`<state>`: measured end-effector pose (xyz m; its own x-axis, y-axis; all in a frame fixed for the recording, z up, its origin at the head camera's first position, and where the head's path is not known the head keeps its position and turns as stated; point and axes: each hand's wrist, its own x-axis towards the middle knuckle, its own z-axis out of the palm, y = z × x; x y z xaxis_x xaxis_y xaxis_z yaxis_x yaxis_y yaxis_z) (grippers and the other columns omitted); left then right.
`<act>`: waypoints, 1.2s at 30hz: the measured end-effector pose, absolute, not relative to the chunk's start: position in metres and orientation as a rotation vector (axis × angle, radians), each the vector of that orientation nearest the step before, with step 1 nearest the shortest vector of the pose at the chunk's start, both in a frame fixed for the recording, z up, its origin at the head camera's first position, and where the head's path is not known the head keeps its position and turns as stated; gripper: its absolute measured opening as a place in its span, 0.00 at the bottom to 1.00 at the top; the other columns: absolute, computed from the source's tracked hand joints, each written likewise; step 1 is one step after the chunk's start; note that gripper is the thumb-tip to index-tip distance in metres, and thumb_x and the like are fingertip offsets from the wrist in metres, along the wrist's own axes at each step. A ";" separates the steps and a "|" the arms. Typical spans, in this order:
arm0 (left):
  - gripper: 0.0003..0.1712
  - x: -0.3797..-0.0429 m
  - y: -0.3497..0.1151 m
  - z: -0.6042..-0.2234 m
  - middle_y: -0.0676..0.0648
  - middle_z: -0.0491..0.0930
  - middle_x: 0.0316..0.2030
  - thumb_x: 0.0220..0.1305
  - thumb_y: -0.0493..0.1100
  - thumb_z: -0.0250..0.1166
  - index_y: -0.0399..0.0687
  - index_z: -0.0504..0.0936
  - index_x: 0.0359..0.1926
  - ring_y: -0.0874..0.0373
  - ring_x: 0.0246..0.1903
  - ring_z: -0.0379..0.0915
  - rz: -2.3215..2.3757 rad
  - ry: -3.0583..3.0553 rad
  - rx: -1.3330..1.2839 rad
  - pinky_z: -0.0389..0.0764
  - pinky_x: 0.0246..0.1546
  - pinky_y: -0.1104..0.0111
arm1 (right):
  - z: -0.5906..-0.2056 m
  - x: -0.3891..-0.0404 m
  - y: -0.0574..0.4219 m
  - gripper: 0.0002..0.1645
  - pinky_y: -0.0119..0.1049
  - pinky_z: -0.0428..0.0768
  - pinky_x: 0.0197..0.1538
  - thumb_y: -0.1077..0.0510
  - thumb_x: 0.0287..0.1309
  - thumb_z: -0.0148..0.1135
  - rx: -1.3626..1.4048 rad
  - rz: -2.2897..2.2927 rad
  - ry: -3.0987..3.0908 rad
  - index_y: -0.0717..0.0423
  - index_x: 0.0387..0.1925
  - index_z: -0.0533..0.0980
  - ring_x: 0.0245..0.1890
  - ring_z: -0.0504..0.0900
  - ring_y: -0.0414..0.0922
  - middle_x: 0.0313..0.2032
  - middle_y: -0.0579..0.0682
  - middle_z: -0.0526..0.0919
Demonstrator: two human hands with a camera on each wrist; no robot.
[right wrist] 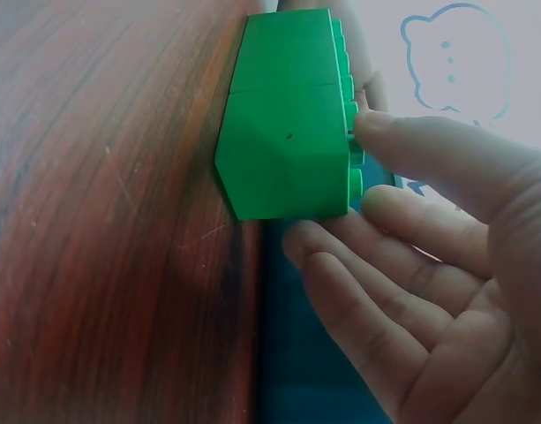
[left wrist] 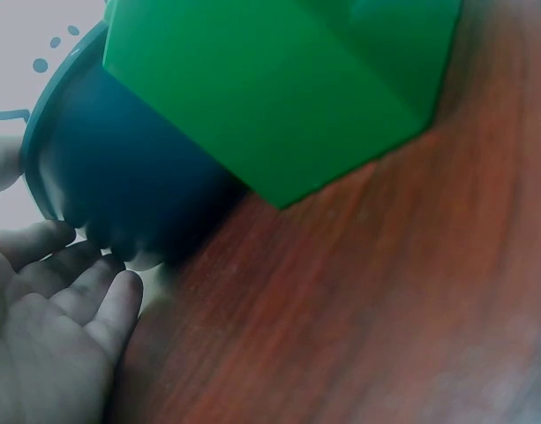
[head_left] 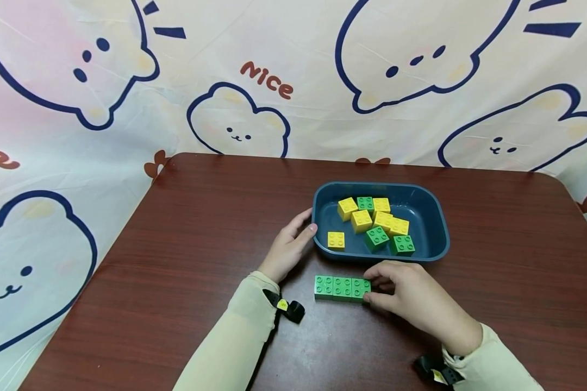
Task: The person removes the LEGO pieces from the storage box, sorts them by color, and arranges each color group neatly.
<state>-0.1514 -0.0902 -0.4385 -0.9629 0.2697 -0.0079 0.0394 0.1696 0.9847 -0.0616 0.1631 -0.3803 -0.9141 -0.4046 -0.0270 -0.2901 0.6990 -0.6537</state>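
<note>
A row of green toy building bricks (head_left: 341, 289), joined end to end, lies on the table in front of the tray. My right hand (head_left: 411, 293) is at its right end, thumb at the near side and index finger at the far side. In the right wrist view, the thumb tip lies by the studs of the row (right wrist: 288, 132), with the other fingers (right wrist: 367, 309) near its end. My left hand (head_left: 286, 247) rests against the left end of the dark blue tray (head_left: 426, 220), thumb by the rim, fingers (left wrist: 116, 309) along the outer wall.
Several loose bricks lie inside the tray, among them a yellow brick (head_left: 336, 240) at the front left and a green brick (head_left: 403, 245) at the front right. The brown wooden table (head_left: 200, 244) meets a patterned cloth (head_left: 313, 130) at the back.
</note>
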 end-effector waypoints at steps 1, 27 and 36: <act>0.29 -0.152 -0.090 -0.439 0.54 0.65 0.72 0.77 0.53 0.55 0.55 0.67 0.74 0.58 0.73 0.53 1.893 2.257 0.302 0.55 0.72 0.52 | -0.380 -0.061 0.163 0.14 0.32 0.83 0.40 0.55 0.52 0.78 -0.568 -1.009 2.739 0.47 0.42 0.84 0.36 0.84 0.35 0.39 0.39 0.85; 0.29 -0.152 -0.091 -0.439 0.53 0.64 0.72 0.77 0.52 0.56 0.54 0.67 0.74 0.57 0.74 0.53 1.889 2.257 0.298 0.55 0.73 0.51 | -0.370 -0.055 0.165 0.15 0.45 0.83 0.46 0.55 0.52 0.78 -0.581 -1.029 2.951 0.42 0.43 0.85 0.44 0.81 0.36 0.42 0.34 0.85; 0.29 -0.152 -0.091 -0.439 0.53 0.65 0.72 0.77 0.53 0.55 0.54 0.67 0.74 0.58 0.73 0.54 1.893 2.253 0.305 0.55 0.72 0.52 | -0.370 -0.056 0.166 0.15 0.45 0.83 0.44 0.57 0.53 0.77 -0.592 -1.074 3.012 0.42 0.43 0.85 0.42 0.81 0.37 0.42 0.35 0.85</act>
<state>-0.1520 -0.0906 -0.4388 -0.9623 0.2720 -0.0077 0.0393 0.1671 0.9852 -0.0564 0.1660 -0.3701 -0.9279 -0.2995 0.2218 -0.3723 0.7166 -0.5897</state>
